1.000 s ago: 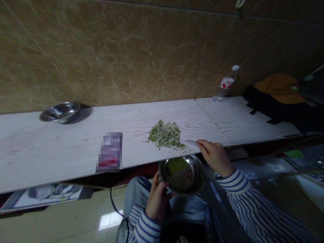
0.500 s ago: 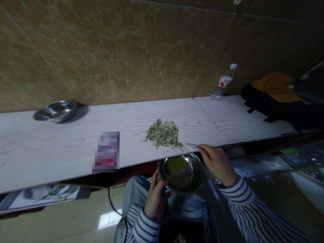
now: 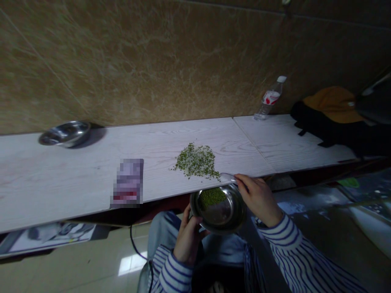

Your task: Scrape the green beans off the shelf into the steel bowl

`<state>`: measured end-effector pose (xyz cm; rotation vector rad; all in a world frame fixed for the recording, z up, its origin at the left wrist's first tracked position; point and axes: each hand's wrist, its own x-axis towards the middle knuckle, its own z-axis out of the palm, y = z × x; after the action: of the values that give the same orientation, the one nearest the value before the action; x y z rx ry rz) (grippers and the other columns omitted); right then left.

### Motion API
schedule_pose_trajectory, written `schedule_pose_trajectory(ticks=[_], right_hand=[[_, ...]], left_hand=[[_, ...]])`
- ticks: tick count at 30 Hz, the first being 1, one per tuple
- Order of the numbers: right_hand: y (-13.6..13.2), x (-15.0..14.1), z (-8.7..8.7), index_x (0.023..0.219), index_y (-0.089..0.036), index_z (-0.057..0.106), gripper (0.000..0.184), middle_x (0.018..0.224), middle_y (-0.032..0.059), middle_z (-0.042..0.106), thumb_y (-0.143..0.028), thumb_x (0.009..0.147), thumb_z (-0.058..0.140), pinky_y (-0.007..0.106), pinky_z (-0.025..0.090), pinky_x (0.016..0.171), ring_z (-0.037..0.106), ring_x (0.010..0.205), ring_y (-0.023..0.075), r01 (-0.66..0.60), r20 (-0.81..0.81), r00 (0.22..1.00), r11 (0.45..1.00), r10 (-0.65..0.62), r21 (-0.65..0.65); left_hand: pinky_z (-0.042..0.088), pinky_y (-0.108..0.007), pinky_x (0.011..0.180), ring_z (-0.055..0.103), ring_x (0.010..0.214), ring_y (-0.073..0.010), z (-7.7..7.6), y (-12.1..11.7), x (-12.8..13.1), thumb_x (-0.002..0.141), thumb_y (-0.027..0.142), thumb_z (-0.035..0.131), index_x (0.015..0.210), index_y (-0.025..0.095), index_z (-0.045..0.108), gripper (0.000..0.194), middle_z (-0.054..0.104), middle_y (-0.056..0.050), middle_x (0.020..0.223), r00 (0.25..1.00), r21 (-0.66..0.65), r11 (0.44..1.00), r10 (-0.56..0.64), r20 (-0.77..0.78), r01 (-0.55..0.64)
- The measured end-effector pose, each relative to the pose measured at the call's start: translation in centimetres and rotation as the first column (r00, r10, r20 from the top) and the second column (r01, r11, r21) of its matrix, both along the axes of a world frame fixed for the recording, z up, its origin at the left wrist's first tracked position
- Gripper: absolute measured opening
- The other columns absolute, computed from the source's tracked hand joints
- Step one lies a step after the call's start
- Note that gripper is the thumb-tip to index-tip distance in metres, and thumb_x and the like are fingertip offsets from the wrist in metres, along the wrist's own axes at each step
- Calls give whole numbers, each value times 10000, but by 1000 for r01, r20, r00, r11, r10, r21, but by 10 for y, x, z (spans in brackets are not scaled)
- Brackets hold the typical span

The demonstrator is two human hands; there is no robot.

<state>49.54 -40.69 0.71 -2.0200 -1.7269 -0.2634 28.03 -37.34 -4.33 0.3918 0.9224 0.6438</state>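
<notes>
My left hand [image 3: 187, 238] grips the near rim of a steel bowl [image 3: 235, 213] and holds it just below the edge of the white table [image 3: 61, 175]. A clump of green beans [image 3: 212, 197] lies at the bowl's far side. My right hand [image 3: 258, 197] is closed on a white spoon [image 3: 228, 177], whose tip rests at the table edge beside the pile of green beans and pale grains [image 3: 197, 160] spread on the tabletop.
A second steel bowl [image 3: 64, 133] stands at the back left by the tiled wall. A blurred packet [image 3: 127, 183] lies near the table's front edge. A plastic water bottle [image 3: 270, 99] and a black and orange bag [image 3: 334, 116] sit at the back right.
My right hand and the spoon have shifted slightly left, toward the near edge of the pile. The bowl in my left hand has stayed almost still.
</notes>
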Motion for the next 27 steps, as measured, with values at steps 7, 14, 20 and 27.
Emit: schedule_pose_trajectory(ticks=[7,14,20,27], right_hand=[[3,-2,0,1058,-177,618,213,965,72,718,-199,911,466,374,475,815,660,834,222,-33,-15,999,999,33,-33],[2,0,-2,1057,-183,617,221,974,69,717,-214,919,447,373,479,802,663,839,216,-24,-26,999,999,24,-22],[4,0,-1,1059,-186,618,219,986,65,717,-210,917,453,371,473,831,663,878,210,-62,-47,997,997,60,-41],[7,0,0,1062,-196,614,229,969,65,718,-204,920,434,357,468,814,667,867,197,-94,-50,995,994,91,-61]], left_hand=[[485,-325,648,577,759,-165,-1,1,0,681,199,631,1192,282,501,534,625,-24,930,1000,2,1000,5,-2,-5],[498,-348,666,573,816,-177,0,3,0,698,177,601,1192,285,493,517,619,-30,998,1000,14,1000,19,3,-19],[501,-334,659,574,811,-177,5,2,0,687,188,618,1188,277,495,523,618,-26,977,1000,9,1000,24,-5,-24],[505,-341,671,586,837,-191,2,3,-3,664,204,642,1204,284,499,564,625,-36,1028,999,6,999,37,-10,-37]])
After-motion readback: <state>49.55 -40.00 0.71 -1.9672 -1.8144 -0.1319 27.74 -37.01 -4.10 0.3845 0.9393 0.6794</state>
